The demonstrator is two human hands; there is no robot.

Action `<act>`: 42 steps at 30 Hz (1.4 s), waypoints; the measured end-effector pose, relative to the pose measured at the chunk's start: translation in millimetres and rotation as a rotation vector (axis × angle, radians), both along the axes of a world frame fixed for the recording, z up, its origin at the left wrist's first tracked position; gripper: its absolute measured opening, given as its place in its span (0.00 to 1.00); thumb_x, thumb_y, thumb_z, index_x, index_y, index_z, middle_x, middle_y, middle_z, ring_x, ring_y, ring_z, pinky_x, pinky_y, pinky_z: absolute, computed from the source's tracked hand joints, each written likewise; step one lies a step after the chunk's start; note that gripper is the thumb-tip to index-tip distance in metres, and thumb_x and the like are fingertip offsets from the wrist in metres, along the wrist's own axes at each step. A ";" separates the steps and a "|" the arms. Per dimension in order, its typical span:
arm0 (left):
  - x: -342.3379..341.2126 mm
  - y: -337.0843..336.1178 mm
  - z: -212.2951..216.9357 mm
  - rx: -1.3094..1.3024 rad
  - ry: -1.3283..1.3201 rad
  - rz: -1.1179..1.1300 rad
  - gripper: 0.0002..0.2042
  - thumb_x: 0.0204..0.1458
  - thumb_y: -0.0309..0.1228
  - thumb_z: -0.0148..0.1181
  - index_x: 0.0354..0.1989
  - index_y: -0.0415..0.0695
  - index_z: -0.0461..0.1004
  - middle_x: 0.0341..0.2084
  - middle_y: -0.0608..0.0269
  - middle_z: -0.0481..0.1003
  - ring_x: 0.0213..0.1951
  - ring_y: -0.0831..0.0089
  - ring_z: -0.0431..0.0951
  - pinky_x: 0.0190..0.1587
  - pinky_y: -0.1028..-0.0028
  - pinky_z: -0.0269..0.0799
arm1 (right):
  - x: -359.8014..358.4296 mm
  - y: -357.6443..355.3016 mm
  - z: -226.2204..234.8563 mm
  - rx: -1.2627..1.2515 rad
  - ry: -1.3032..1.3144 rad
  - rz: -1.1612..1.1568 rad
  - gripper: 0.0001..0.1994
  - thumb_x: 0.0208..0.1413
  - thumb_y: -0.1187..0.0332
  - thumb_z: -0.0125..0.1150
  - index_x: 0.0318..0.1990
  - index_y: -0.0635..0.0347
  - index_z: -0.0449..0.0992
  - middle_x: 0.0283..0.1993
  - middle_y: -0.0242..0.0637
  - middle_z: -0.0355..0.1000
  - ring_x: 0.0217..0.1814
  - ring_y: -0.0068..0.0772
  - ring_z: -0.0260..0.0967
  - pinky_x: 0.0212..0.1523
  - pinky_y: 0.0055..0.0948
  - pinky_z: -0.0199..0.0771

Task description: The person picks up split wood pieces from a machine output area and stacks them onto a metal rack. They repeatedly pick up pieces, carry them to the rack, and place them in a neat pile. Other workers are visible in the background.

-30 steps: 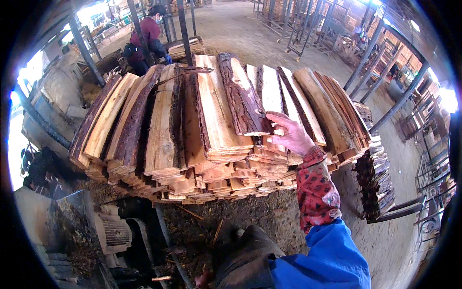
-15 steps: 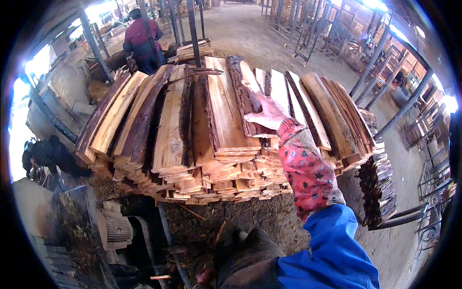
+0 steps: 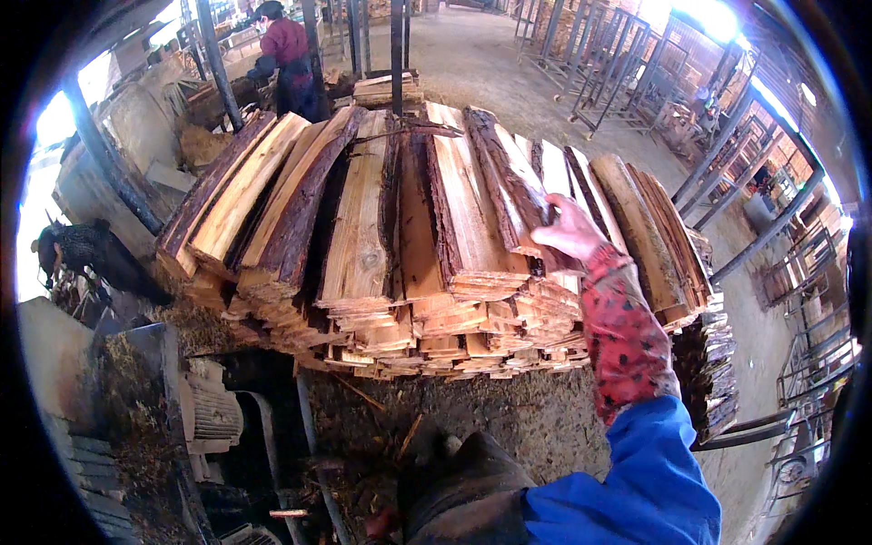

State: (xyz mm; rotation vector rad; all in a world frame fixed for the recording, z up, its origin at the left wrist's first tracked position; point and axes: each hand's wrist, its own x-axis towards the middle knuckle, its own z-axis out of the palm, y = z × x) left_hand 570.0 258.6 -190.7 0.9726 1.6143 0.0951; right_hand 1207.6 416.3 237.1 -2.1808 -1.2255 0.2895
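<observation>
Right hand (image 3: 577, 232) shifted from top of bark-edged board (image 3: 502, 173) to its near right edge; now seems grasping it, so board probably under control. Board lies atop plank stack (image 3: 436, 327). Left hand (image 3: 382, 523) dim; cannot tell its state.

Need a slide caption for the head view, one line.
Right hand on a bark-edged board atop a stack of rough boards, a co-worker beyond it.

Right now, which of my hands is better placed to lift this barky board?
Probably your right hand: it is at the near end of the barky board, whereas no left hand shows at the stack.
</observation>
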 end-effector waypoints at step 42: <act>57.9 2.2 74.8 0.183 -0.225 -0.062 0.10 0.44 0.32 0.57 0.23 0.36 0.76 0.18 0.59 0.75 0.19 0.71 0.74 0.22 0.73 0.70 | -79.2 -170.7 -154.7 0.706 1.090 -0.251 0.20 0.48 0.62 0.58 0.47 0.65 0.69 0.38 0.28 0.69 0.36 0.21 0.63 0.39 0.22 0.63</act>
